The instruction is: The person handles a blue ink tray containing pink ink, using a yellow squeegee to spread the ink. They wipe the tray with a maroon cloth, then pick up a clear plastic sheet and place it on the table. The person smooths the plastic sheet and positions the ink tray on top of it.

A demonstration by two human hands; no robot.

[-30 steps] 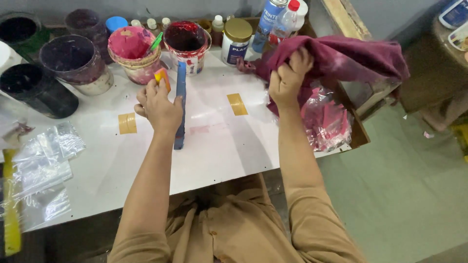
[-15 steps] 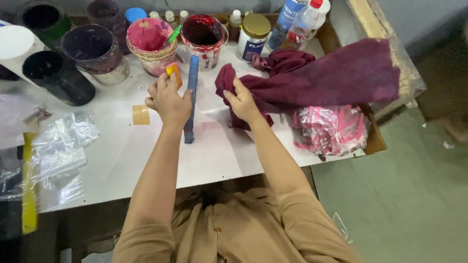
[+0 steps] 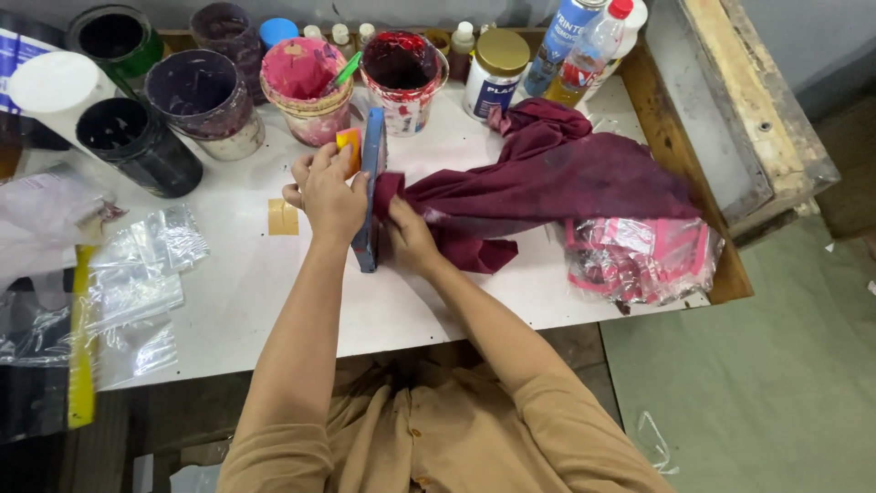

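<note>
Maroon rag (image 3: 547, 183), gripped in the right hand (image 3: 411, 239), wiped the blue squeegee (image 3: 370, 196) the left hand (image 3: 330, 194) clasped upright; firm bracing suited this.

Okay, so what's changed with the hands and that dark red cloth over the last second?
The right hand drew the maroon cloth from the table's right side over to the blue squeegee and now presses it against the blade. The left hand kept the squeegee upright in place. The paint tubs stayed put.
</note>
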